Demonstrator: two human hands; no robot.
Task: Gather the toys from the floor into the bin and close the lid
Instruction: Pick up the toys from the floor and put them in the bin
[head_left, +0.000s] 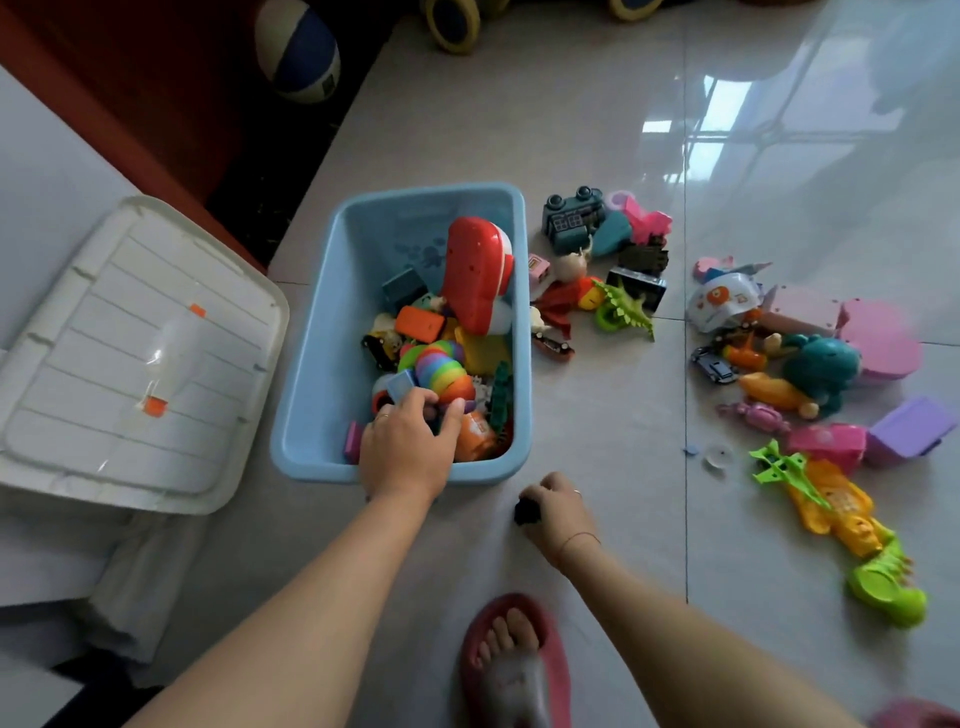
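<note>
A light blue bin (311, 364) stands open on the tiled floor, partly filled with toys, among them a big red toy (472, 275) and a rainbow caterpillar (441, 366). My left hand (408, 452) reaches over the bin's near rim, fingers spread among the toys; whether it grips one is unclear. My right hand (556, 512) hovers just right of the bin's near corner, closed on a small black toy (527, 512). The white lid (130, 358) lies to the left of the bin. Several toys remain scattered on the floor to the right, including a green dinosaur (621, 309) and a yellow toy (836, 509).
My foot in a red slipper (514, 660) stands near the bottom centre. A ball (298, 52) and a wheeled ride-on toy (452, 23) sit at the back. White furniture lines the left side. Pink and purple boxes (878, 338) lie at the far right.
</note>
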